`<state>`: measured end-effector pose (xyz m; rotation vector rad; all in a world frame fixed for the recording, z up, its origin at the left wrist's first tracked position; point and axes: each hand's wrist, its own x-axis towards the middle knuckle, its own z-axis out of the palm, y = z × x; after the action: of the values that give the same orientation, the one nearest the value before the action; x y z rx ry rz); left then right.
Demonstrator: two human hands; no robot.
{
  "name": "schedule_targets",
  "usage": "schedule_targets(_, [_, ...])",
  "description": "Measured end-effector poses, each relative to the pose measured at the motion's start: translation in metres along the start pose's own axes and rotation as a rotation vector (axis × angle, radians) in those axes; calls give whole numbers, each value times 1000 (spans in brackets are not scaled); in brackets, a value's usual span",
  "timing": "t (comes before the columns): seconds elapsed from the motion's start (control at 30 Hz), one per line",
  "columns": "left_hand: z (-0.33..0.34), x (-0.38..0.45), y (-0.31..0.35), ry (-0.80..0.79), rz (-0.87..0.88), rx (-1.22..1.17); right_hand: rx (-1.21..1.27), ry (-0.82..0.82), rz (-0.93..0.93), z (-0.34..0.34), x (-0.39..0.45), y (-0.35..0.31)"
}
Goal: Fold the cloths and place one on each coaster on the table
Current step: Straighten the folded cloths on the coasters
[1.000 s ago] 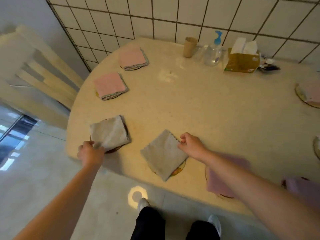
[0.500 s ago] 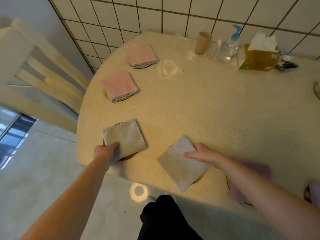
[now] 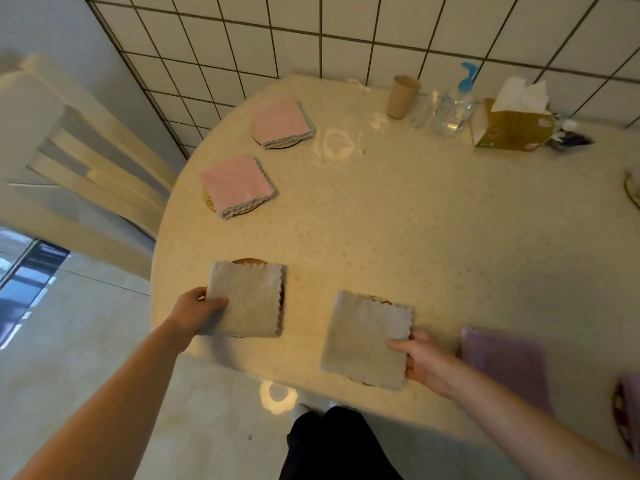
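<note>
Cloths lie folded on coasters around the rim of a round table (image 3: 415,237), seen from the head camera. Near the front edge, the left hand (image 3: 194,311) pinches the left side of a grey cloth (image 3: 247,299), thumb on top, and a brown coaster (image 3: 249,261) peeks out from its far side. The right hand (image 3: 424,362) grips the right side of a second grey cloth (image 3: 365,339), fingers over its edge; its coaster (image 3: 379,299) shows only as slivers at the far and near sides. Along the left edge sit two pink cloths, the nearer pink cloth (image 3: 235,183) and the farther pink cloth (image 3: 282,121), each on a coaster. A purple cloth (image 3: 505,362) lies at the front right, just beside the right forearm, which crosses its near part. At the back edge by the tiled wall (image 3: 346,32) stand a paper cup (image 3: 401,97), a pump bottle (image 3: 453,105) and a tissue box (image 3: 512,128). A pale chair (image 3: 69,161) stands off the left edge.
</note>
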<state>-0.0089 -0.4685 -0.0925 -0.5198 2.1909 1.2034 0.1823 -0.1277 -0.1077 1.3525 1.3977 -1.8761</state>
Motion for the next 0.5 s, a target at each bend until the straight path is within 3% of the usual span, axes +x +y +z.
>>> schedule_targets(0.17, [-2, 2, 5, 21, 53, 62, -111, -32, -54, 2, -7, -10])
schedule_targets(0.3, [-3, 7, 5, 73, 81, 159, -306, 31, -29, -2, -13, -15])
schedule_targets(0.5, [-2, 12, 7, 165, 37, 249, -600, 107, -144, -7, -14, -19])
